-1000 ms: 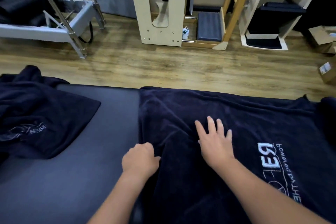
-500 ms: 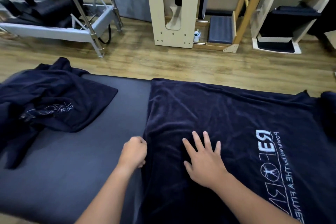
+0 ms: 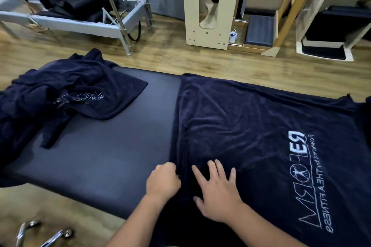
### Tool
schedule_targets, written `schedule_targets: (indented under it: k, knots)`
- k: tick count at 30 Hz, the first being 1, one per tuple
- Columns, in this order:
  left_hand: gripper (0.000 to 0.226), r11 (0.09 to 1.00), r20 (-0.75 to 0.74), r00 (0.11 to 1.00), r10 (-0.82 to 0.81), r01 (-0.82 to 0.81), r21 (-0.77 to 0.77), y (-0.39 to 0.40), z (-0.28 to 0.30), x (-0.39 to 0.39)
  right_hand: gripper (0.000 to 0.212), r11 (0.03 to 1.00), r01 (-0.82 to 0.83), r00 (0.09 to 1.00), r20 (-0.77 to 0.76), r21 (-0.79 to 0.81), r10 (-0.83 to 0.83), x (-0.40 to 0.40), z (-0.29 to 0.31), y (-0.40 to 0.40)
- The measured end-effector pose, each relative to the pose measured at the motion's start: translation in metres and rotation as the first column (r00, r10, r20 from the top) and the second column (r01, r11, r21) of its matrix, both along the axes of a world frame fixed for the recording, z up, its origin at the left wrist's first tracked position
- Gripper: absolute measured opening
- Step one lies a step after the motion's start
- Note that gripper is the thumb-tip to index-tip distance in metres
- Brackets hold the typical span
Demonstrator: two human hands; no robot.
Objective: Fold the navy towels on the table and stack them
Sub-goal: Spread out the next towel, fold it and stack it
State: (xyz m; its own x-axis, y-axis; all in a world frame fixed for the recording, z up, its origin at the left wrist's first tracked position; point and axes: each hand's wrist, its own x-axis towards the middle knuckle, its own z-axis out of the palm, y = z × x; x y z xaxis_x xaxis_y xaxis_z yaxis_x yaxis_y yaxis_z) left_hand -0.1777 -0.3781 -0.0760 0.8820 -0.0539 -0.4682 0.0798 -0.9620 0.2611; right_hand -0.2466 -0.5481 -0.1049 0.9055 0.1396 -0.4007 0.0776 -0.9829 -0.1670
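A navy towel [image 3: 251, 126] with white lettering lies spread flat over the right half of the dark padded table [image 3: 112, 146]. My left hand [image 3: 163, 181] is curled at the towel's left edge near the front and grips that edge. Just to its right, my right hand [image 3: 216, 190] lies palm down on the towel with fingers spread. A second navy towel [image 3: 66, 96] sits crumpled in a heap on the table's left end, partly hanging off.
Beyond the table is wooden floor [image 3: 160, 54]. A metal-framed exercise machine [image 3: 84, 18] stands at the back left, a pale wooden unit [image 3: 208, 10] and a ladder-like frame [image 3: 289, 6] at the back. Chrome tubing [image 3: 40, 232] shows at the bottom left.
Both hands have slid toward me along the towel's left part, the right palm staying flat. The view has swung left, bringing more of the crumpled towel into sight.
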Motion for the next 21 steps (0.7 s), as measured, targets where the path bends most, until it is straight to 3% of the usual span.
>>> schedule_targets:
  k: [5, 9, 13, 17, 21]
  knots:
    - [0.012, 0.927, 0.107, 0.923, 0.369, -0.357, -0.112, 0.062, -0.003, 0.021, 0.090, 1.000, -0.014, 0.997, -0.073, -0.005, 0.014, -0.008, 0.002, -0.012]
    - [0.004, 0.924, -0.019, 0.941, 0.339, -0.336, -0.184, 0.079, -0.004, -0.003, 0.088, 0.999, 0.041, 0.998, -0.053, -0.001, -0.041, -0.023, 0.001, -0.005]
    - [0.031, 0.966, -0.143, 0.964, 0.222, -0.237, -0.099, 0.070, -0.001, -0.050, 0.083, 0.998, -0.022, 0.999, 0.033, -0.053, 0.024, -0.038, -0.001, 0.016]
    - [0.043, 0.986, -0.128, 0.980, 0.155, -0.162, -0.042, 0.063, -0.007, -0.087, 0.082, 0.995, -0.104, 0.986, 0.133, 0.002, 0.103, -0.056, -0.006, 0.033]
    - [0.036, 0.923, -0.151, 0.938, 0.311, -0.336, -0.188, 0.050, -0.010, -0.101, 0.073, 0.990, -0.140, 0.963, 0.239, 0.033, 0.128, -0.074, -0.004, 0.049]
